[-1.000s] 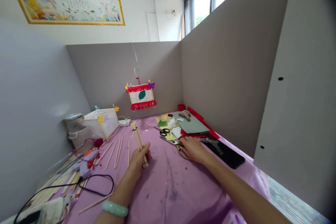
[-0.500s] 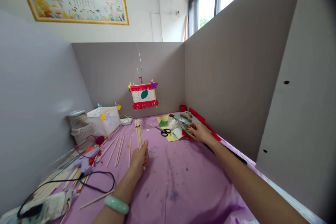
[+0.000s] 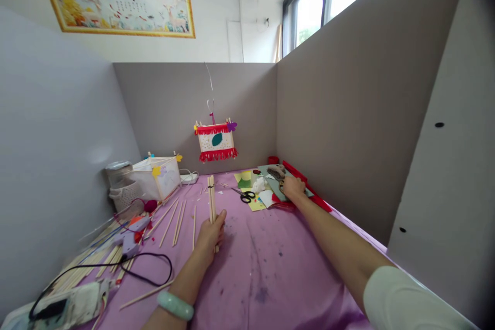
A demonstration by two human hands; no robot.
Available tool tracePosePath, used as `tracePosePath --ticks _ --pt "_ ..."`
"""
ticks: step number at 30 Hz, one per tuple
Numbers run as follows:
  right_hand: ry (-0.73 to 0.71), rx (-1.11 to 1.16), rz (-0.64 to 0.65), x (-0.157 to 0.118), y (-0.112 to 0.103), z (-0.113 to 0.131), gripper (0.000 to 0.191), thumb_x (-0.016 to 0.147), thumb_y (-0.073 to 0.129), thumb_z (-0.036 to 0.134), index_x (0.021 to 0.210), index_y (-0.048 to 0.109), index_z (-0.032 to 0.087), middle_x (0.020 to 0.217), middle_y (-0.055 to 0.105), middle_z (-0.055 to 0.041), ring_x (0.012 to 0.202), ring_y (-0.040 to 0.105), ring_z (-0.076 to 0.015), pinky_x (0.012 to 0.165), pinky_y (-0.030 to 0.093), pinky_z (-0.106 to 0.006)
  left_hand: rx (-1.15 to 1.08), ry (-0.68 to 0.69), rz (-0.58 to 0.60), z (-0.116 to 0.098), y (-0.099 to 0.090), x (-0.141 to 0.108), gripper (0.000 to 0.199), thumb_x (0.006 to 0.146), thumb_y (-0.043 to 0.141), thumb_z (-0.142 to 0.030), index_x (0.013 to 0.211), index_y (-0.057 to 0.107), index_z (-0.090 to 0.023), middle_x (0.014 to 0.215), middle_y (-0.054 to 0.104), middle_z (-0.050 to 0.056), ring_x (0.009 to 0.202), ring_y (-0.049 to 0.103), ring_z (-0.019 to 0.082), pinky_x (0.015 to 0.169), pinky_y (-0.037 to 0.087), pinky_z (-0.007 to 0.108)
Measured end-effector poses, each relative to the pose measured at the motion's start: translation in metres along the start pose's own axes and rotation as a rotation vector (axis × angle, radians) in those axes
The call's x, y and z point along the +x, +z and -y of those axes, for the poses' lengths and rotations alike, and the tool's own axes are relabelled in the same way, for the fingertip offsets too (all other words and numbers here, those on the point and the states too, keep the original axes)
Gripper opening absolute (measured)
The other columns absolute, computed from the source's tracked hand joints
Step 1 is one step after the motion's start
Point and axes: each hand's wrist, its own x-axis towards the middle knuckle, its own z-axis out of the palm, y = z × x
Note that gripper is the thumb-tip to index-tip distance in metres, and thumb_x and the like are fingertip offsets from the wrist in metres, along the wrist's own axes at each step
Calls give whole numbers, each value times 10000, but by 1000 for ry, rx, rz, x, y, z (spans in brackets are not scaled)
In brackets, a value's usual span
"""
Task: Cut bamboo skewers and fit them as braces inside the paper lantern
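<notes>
My left hand (image 3: 211, 237) is closed round a small bundle of wooden sticks (image 3: 212, 201), held nearly upright above the table. A dark band or mark crosses the sticks near their top. At the back right, my right hand (image 3: 294, 188) reaches down over a grey-green board (image 3: 276, 178). Its fingers are bent round something small with gold and dark parts, mostly hidden by the hand. A grey lumpy thing (image 3: 276, 171) lies just beyond the fingers. Left of that hand are white crumpled stuff (image 3: 259, 184), yellow paper (image 3: 257, 204) and black-handled scissors (image 3: 247, 196).
A fringed red-and-white lantern (image 3: 217, 140) hangs by the rear partition. At left stand a white paper lantern frame (image 3: 166, 178) and a basket (image 3: 126, 197). A purple glue gun (image 3: 129, 240), black cable (image 3: 170, 268) and loose sticks (image 3: 180, 223) lie on the purple cloth (image 3: 240, 289).
My right hand has moved slightly farther back over the board, and the long metal tool by its fingers now shows less. The view has shifted a little left; my left hand keeps the sticks.
</notes>
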Motion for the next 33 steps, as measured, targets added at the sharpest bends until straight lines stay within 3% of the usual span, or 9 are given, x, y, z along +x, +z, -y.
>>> tracePosePath --ticks 3,6,11,13,16,20,25,28,33 --pt "-94 -48 -25 -12 -4 10 299 863 420 197 1052 638 116 1142 561 -201 1135 448 -323 893 333 -443 -34 5 -20 0 0 0 458 688 585 -569 564 303 -229 359 209 -125 302 182 46 309 174 191" --pt "-251 -58 -12 -30 -4 25 339 906 353 269 1089 618 167 1167 560 -147 1119 455 -273 902 324 -378 -45 8 -37 0 0 0 467 698 590 -548 558 275 -233 353 215 -123 296 178 45 305 162 193" --pt "-388 -81 95 -55 4 39 469 714 617 478 1058 622 159 1060 617 -142 1053 485 -316 849 356 -383 -46 4 -29 -1 0 -2 450 700 603 -518 568 281 -232 355 226 -125 298 189 46 309 173 191" --pt "-409 -86 117 -60 7 38 466 696 638 448 1053 616 151 1063 619 -148 1055 487 -322 846 356 -391 -44 5 -27 -1 0 -1 448 701 602 -516 570 283 -231 357 226 -126 300 190 45 310 174 188" --pt "-443 -78 130 -64 6 31 299 770 565 301 1036 622 176 1045 637 -123 1050 512 -284 830 366 -345 -43 -1 -22 0 0 0 451 693 605 -525 567 288 -230 353 228 -126 298 186 44 306 168 187" --pt "-389 -61 97 -54 -3 23 302 830 450 206 1084 614 201 975 663 -111 941 586 -261 758 395 -312 -53 3 -15 3 0 2 460 679 612 -531 555 285 -233 340 227 -125 293 187 48 299 182 192" --pt "-282 -16 18 -19 -17 26 427 907 279 188 1291 465 169 1111 615 -137 984 578 -251 767 399 -305 -54 1 -12 5 -1 3 457 680 608 -537 554 291 -232 341 227 -124 293 189 50 296 182 195" --pt "-331 1 68 -8 -12 39 395 880 394 232 1259 499 197 1118 610 -112 990 573 -230 775 400 -281 -48 -1 -5 5 -2 3 456 684 603 -540 557 292 -232 348 230 -123 295 194 51 297 181 196" --pt "-446 -8 151 -17 12 58 467 742 614 242 1203 540 272 1182 566 -74 1024 550 -217 768 401 -261 -44 -3 5 4 -3 2 459 685 597 -548 557 289 -233 345 219 -124 293 188 51 297 175 197"
